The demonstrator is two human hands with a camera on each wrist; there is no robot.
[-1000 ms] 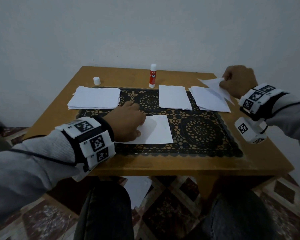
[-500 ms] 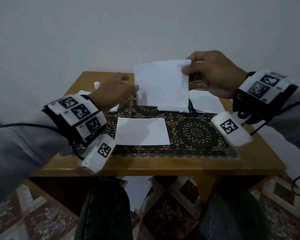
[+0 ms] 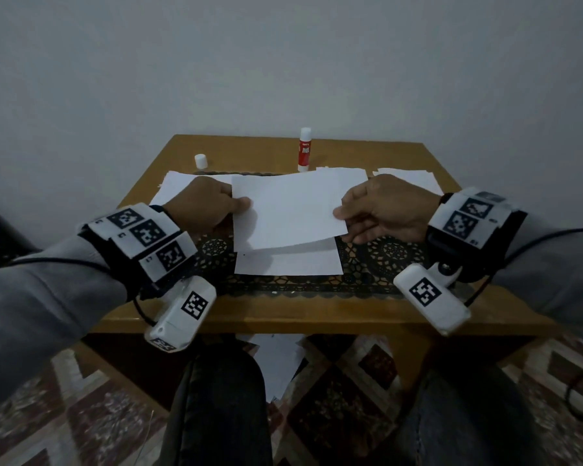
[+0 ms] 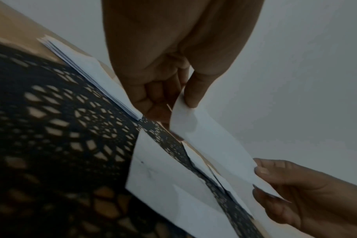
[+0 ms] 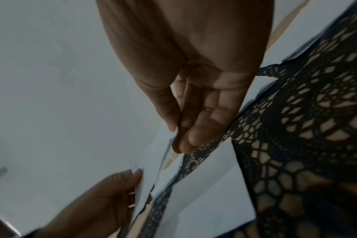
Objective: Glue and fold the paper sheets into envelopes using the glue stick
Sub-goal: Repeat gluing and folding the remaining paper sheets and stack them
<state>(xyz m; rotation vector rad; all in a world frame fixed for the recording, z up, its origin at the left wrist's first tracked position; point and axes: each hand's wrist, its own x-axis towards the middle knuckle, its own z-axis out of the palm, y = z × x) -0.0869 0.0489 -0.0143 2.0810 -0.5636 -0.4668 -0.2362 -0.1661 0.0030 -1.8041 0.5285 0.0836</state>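
Head view: left hand (image 3: 206, 206) and right hand (image 3: 387, 210) are each pinching an edge of one paper sheet (image 3: 288, 210), holding it just above another sheet (image 3: 286, 262) on the table (image 3: 276, 317). Glue stick (image 3: 304, 150) is standing untouched at 12 o'clock. No gluing or folding is showing yet.

Wooden table (image 3: 445, 317), black lace mat (image 3: 377, 260), patterned floor (image 3: 344, 408), grey wall (image 3: 283, 62)

A held sheet (image 3: 288, 210) hangs above another sheet (image 3: 286, 262) on the lace mat (image 3: 381, 260); behind stand the glue stick (image 3: 304, 149) and, leftward, its cap (image 3: 200, 161) on the tabletop (image 3: 317, 317).
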